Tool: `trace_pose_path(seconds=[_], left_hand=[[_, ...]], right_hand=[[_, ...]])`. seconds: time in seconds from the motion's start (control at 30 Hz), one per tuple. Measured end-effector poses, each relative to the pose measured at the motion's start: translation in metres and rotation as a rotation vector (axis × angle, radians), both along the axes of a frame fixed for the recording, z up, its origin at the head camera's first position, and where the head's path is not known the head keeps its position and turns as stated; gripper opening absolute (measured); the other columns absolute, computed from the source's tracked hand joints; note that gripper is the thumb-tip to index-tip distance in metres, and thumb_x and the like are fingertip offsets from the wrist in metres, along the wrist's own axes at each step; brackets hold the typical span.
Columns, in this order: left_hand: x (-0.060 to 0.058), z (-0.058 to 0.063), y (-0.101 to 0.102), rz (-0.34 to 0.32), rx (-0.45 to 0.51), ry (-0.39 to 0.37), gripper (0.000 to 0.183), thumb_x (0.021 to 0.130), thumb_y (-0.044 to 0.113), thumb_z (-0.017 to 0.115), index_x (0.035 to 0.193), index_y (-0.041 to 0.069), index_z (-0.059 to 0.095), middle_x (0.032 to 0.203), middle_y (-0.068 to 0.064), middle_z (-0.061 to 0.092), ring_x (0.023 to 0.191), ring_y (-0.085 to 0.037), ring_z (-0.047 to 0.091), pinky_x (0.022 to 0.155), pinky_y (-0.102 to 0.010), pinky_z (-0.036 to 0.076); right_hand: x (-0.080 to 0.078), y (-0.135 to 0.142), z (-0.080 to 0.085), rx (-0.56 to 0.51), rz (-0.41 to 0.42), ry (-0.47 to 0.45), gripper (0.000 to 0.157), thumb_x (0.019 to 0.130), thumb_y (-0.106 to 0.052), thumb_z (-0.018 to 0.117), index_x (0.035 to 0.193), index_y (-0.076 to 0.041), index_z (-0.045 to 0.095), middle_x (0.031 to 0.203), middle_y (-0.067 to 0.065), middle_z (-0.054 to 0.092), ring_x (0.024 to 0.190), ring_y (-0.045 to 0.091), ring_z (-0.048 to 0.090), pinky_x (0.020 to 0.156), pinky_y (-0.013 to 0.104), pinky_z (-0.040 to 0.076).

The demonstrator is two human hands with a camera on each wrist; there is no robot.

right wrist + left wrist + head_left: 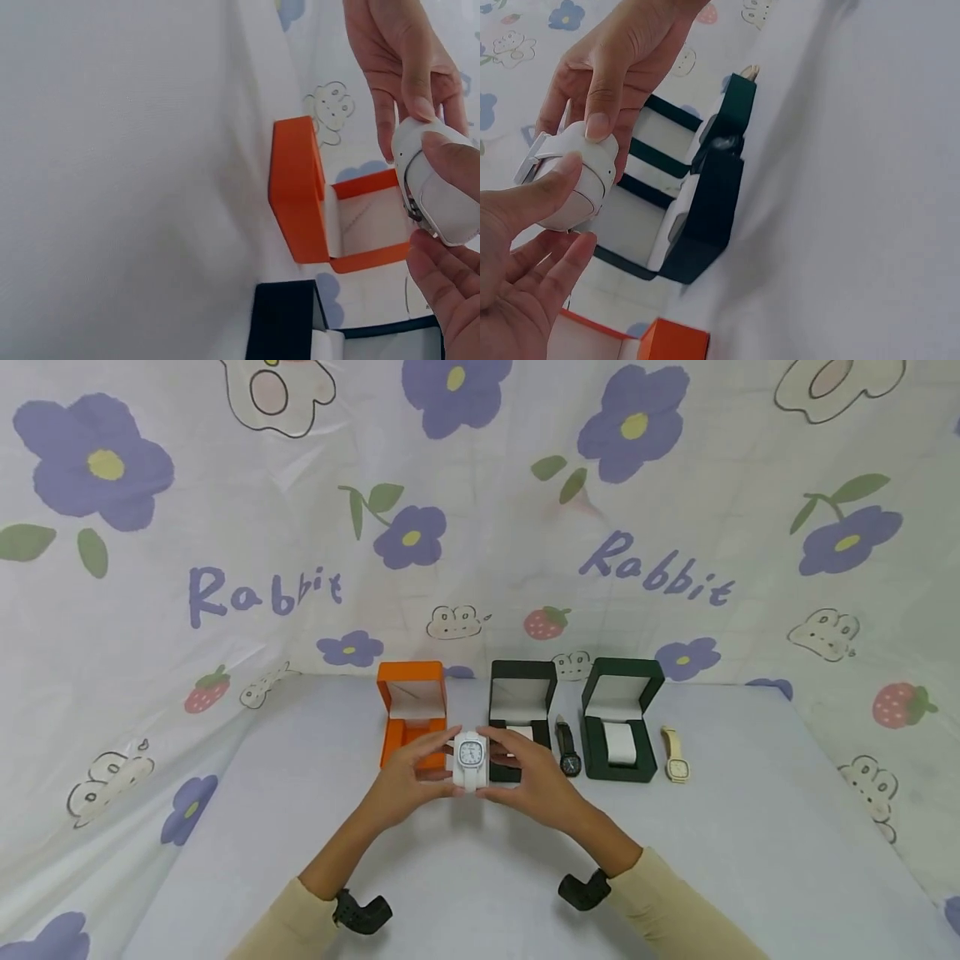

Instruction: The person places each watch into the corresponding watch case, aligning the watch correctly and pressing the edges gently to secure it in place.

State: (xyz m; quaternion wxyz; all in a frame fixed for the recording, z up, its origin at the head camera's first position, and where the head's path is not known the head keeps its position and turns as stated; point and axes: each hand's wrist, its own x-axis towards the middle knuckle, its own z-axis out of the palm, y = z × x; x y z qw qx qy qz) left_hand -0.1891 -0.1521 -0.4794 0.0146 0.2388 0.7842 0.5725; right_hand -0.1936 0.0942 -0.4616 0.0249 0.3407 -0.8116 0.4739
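A white wristwatch [471, 753] with a rounded square dial is strapped round a white watch cushion [450, 195]. My left hand [405, 783] holds the cushion from the left, and my right hand [536, 783] grips it from the right. In both wrist views the thumbs press on the cushion and strap while fingers support the other side. Held up in front of the boxes, the watch faces the head camera. Behind my left hand stands an open orange watch box [411, 672], its inside partly hidden. An open black watch box [522, 671] with a white cushion is behind my right hand.
An open green watch box [651, 768] with a white cushion stands to the right. Between it and the black box lies a black wristwatch [567, 750]. A gold wristwatch [675, 756] lies further right. The white table [472, 893] meets a printed cloth [480, 468] behind.
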Motion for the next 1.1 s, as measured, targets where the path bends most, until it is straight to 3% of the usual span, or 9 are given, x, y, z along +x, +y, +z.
trace_pose_path(seconds=[0.17,0.23,0.4,0.53,0.67,0.87,1.1], left_hand=[[-0.011,-0.002,-0.013,0.022,-0.064,0.035,0.080,0.081,0.011,0.086,0.152,0.023,0.050,0.148,-0.004,0.054,0.129,-0.037,0.055,0.097,-0.054,0.054],[-0.015,-0.005,-0.019,0.045,-0.099,0.047,0.080,0.081,0.013,0.086,0.151,0.025,0.051,0.150,-0.004,0.053,0.128,-0.038,0.056,0.099,-0.053,0.053],[-0.021,-0.007,-0.031,0.087,-0.158,0.060,0.080,0.080,0.016,0.087,0.152,0.020,0.051,0.149,-0.004,0.054,0.126,-0.037,0.055,0.101,-0.049,0.053],[-0.027,-0.007,-0.039,0.078,-0.163,0.040,0.080,0.081,0.017,0.087,0.152,0.016,0.050,0.147,-0.005,0.056,0.125,-0.041,0.055,0.100,-0.052,0.053],[-0.032,-0.008,-0.048,0.092,-0.184,0.018,0.080,0.082,0.019,0.086,0.152,0.018,0.050,0.146,-0.006,0.056,0.127,-0.041,0.053,0.100,-0.052,0.053],[-0.040,-0.011,-0.059,0.102,-0.188,0.013,0.079,0.082,0.016,0.086,0.152,0.020,0.050,0.146,-0.012,0.056,0.127,-0.043,0.054,0.099,-0.054,0.053],[-0.047,-0.017,-0.067,0.157,-0.254,-0.006,0.078,0.083,0.020,0.086,0.152,0.022,0.049,0.145,-0.015,0.056,0.122,-0.039,0.058,0.099,-0.051,0.054]], right_hand=[[-0.010,-0.013,-0.005,-0.005,-0.011,0.004,0.082,0.077,-0.007,0.089,0.148,-0.005,0.048,0.139,0.010,0.058,0.119,0.027,0.063,0.098,0.043,0.055],[-0.014,-0.019,-0.006,0.002,-0.013,0.002,0.083,0.077,-0.007,0.089,0.149,-0.005,0.048,0.139,0.012,0.058,0.118,0.029,0.063,0.098,0.046,0.055],[-0.022,-0.033,-0.007,0.055,-0.026,0.015,0.084,0.078,-0.010,0.089,0.151,-0.009,0.047,0.141,0.010,0.059,0.118,0.027,0.063,0.098,0.041,0.056],[-0.029,-0.042,-0.008,0.109,-0.057,0.010,0.085,0.079,-0.017,0.090,0.152,-0.013,0.046,0.143,0.006,0.059,0.119,0.027,0.062,0.096,0.039,0.057],[-0.035,-0.051,-0.010,0.159,-0.078,-0.010,0.087,0.080,-0.024,0.089,0.154,-0.013,0.044,0.140,0.008,0.061,0.121,0.029,0.061,0.095,0.041,0.057],[-0.044,-0.064,-0.014,0.146,-0.082,-0.064,0.087,0.080,-0.023,0.089,0.151,-0.011,0.041,0.135,0.013,0.062,0.122,0.034,0.060,0.096,0.046,0.056],[-0.054,-0.074,-0.021,0.185,-0.097,-0.030,0.084,0.081,-0.026,0.088,0.151,-0.010,0.045,0.135,0.009,0.064,0.121,0.028,0.061,0.096,0.040,0.057]])
